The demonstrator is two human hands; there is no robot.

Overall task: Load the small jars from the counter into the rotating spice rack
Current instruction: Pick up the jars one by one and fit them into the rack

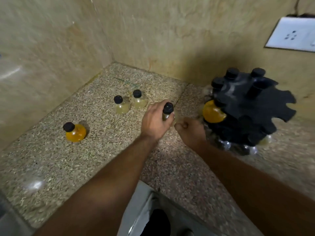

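Right now the left hand (156, 120) wraps its fingers around a small jar (167, 110) with a black cap, in the middle of the frame. It holds the jar just left of the black spice rack (247, 113). The right hand (190, 132) is curled up like a fist beside the rack's bottom, and I see nothing in it. It is too blurry to tell if it touches the rack.

What could go wrong? The rack can spin, so a push from the jar may turn the slot away. The jar could then bump the rack's edge and slip out of the fingers. It could also knock the orange jar (213, 113) that sits in the rack's near side. The right fist is close to the path too, so the two hands may bump.

Three more jars wait on the bench (51, 167). An orange one (75, 132) stands at the left, and two pale ones (121, 106) (139, 101) stand side by side farther back. More black caps (231, 73) poke out of the rack's top. A white wall socket (293, 34) is at the upper right.
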